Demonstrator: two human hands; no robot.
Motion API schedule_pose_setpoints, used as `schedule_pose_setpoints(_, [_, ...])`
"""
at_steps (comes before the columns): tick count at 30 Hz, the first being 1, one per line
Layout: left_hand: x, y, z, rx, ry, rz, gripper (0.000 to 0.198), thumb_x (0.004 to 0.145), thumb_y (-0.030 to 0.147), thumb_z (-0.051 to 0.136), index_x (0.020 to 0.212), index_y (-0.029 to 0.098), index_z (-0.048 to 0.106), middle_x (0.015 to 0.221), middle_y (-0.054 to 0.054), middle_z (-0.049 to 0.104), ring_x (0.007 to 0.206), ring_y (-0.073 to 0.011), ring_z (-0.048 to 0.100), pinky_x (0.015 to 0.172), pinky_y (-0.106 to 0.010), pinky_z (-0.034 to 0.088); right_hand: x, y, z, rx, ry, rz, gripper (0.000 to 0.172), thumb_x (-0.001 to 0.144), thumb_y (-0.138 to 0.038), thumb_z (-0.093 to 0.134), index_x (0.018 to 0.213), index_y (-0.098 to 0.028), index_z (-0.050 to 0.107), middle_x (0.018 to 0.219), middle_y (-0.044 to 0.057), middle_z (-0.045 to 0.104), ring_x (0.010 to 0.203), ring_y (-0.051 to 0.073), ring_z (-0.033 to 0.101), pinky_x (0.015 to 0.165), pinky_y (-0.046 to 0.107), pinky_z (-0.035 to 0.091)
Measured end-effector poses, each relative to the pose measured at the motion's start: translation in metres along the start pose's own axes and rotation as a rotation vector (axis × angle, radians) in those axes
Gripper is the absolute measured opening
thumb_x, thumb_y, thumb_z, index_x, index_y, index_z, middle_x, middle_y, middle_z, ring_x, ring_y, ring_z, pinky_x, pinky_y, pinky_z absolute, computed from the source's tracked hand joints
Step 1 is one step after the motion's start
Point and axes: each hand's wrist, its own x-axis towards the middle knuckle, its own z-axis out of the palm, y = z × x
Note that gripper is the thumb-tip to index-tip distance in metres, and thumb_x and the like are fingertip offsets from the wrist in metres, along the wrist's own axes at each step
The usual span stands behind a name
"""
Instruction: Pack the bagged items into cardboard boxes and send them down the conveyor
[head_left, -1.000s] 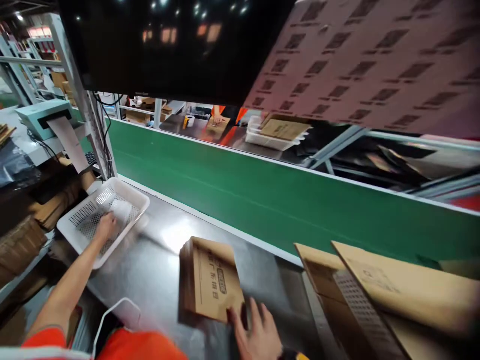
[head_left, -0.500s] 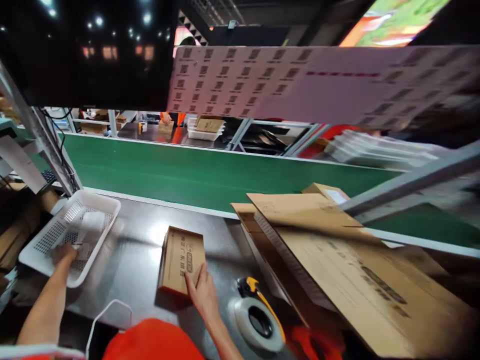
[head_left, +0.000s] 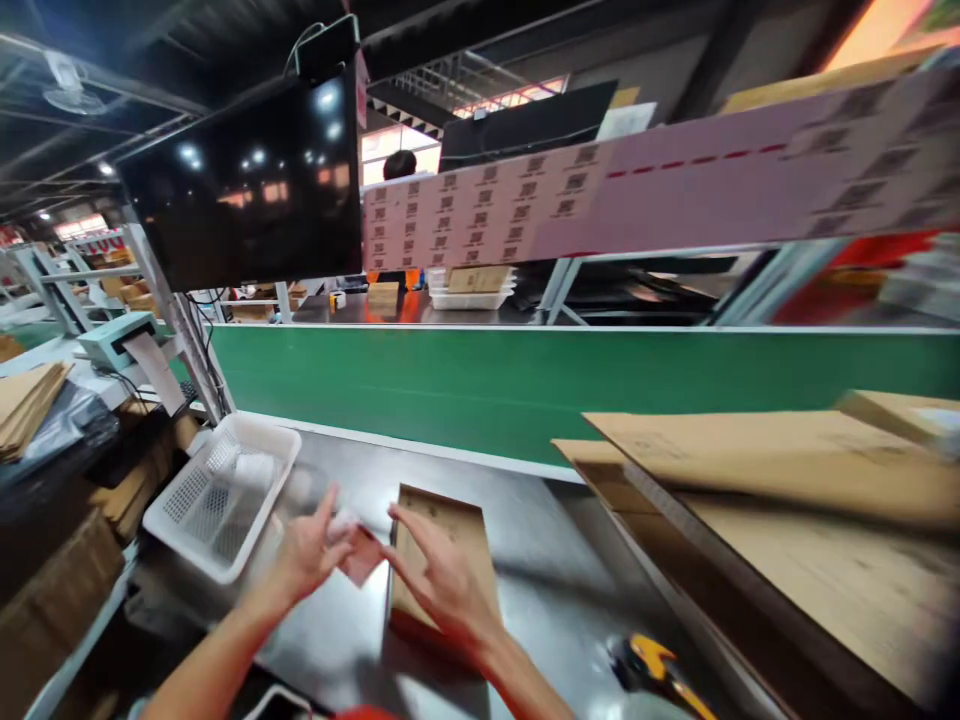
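A small reddish flat packet [head_left: 363,556] with a clear, blurred part hangs over the metal bench, and my left hand [head_left: 309,548] pinches it by its left side. Beyond it, my right hand [head_left: 446,580] has its fingers apart; one fingertip is at the packet's right edge, and I cannot tell whether it touches. Beneath my right hand lies a brown cardboard box [head_left: 474,535], partly hidden by that hand. A white perforated basket [head_left: 281,480] stands left of my left hand, with something whitish inside.
Large flattened cartons [head_left: 750,440] lie along the right side. A yellow-and-black tape dispenser [head_left: 652,660] rests at the lower right. A green conveyor belt [head_left: 420,385] runs behind the bench, under a dark monitor [head_left: 255,190] and a code sheet [head_left: 675,195].
My left hand has come out of the basket, moving right with the small packet. My right hand has lifted its fingers toward the packet. The view has turned left and up.
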Motion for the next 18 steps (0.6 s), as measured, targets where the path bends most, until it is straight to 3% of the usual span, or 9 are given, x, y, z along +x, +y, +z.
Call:
schedule_pose_setpoints(2, [-0.02, 0.028, 0.031, -0.183, -0.06, -0.033, 0.087, 0.085, 0.034, 0.073, 0.165, 0.014, 0.046, 0.08, -0.003, 0.078, 0.07, -0.0222, 0.071, 0.071, -0.032, 0.056, 0.006, -0.022, 0.005, 0.089, -0.125, 0.031, 0.033, 0.099, -0.045, 0.064, 0.114, -0.022, 0.081, 0.102, 0.01, 0.083, 0.093, 0.027, 0.078, 0.089, 0.04, 0.065])
schedule_pose_setpoints(5, [-0.042, 0.052, 0.056, -0.42, -0.01, -0.171, 0.073, 0.084, 0.034, 0.071, 0.153, 0.011, 0.059, 0.097, -0.009, 0.082, 0.084, -0.0221, 0.074, 0.08, -0.033, 0.058, -0.005, -0.031, 0.006, 0.186, -0.185, 0.181, 0.024, 0.098, -0.033, 0.062, 0.105, -0.02, 0.081, 0.082, 0.004, 0.078, 0.075, 0.019, 0.072, 0.074, 0.03, 0.059])
schedule_pose_setpoints(8, [-0.049, 0.06, 0.062, -0.636, 0.0, -0.216, 0.046, 0.086, 0.045, 0.071, 0.12, 0.014, 0.077, 0.107, -0.013, 0.082, 0.092, -0.0231, 0.076, 0.085, -0.033, 0.059, -0.028, -0.024, 0.002, 0.187, -0.138, 0.27, 0.033, 0.095, -0.029, 0.067, 0.125, -0.018, 0.075, 0.08, 0.001, 0.076, 0.071, 0.018, 0.069, 0.069, 0.029, 0.055])
schedule_pose_setpoints(11, [-0.05, 0.065, 0.061, -0.725, -0.01, -0.252, 0.042, 0.085, 0.055, 0.074, 0.096, 0.016, 0.082, 0.093, -0.011, 0.082, 0.084, -0.0221, 0.074, 0.079, -0.032, 0.059, -0.046, -0.021, -0.003, 0.172, -0.141, 0.206, 0.036, 0.097, -0.031, 0.067, 0.131, -0.019, 0.07, 0.083, 0.001, 0.076, 0.07, 0.017, 0.069, 0.068, 0.029, 0.055])
schedule_pose_setpoints(14, [-0.051, 0.071, 0.06, -0.718, -0.039, -0.261, 0.042, 0.081, 0.057, 0.078, 0.087, 0.016, 0.082, 0.084, -0.008, 0.081, 0.079, -0.021, 0.071, 0.078, -0.032, 0.057, -0.054, -0.022, -0.005, 0.12, -0.063, 0.063, 0.02, 0.103, -0.028, 0.06, 0.115, -0.02, 0.073, 0.091, 0.005, 0.079, 0.077, 0.018, 0.073, 0.073, 0.03, 0.056])
schedule_pose_setpoints(18, [-0.052, 0.075, 0.065, -0.711, -0.094, -0.255, 0.04, 0.08, 0.055, 0.078, 0.086, 0.015, 0.082, 0.082, -0.007, 0.08, 0.078, -0.0199, 0.07, 0.077, -0.03, 0.056, -0.059, -0.02, -0.009, 0.049, -0.026, -0.031, 0.019, 0.102, -0.023, 0.057, 0.098, -0.021, 0.075, 0.087, 0.005, 0.08, 0.08, 0.019, 0.074, 0.075, 0.03, 0.057])
